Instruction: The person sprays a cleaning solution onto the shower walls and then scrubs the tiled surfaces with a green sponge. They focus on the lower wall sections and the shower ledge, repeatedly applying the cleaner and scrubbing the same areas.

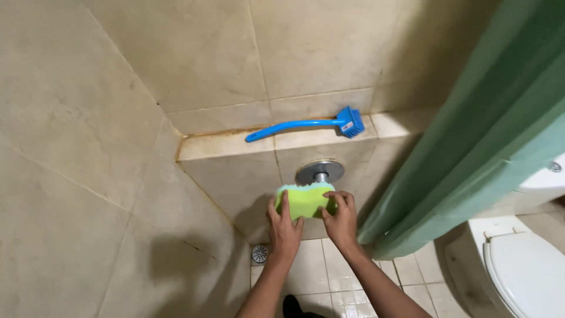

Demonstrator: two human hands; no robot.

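There is only one view, from a camera on the person's head, which looks steeply down and forward into the corner of a tiled shower. It stands close to the wall: the two forearms come in from the bottom edge and the hands (pixel 312 221) meet near the middle of the frame, below the ledge (pixel 223 144). The green curtain (pixel 482 129) closes the right side, the toilet (pixel 524 271) sits at bottom right, and the floor drain (pixel 259 253) lies low.
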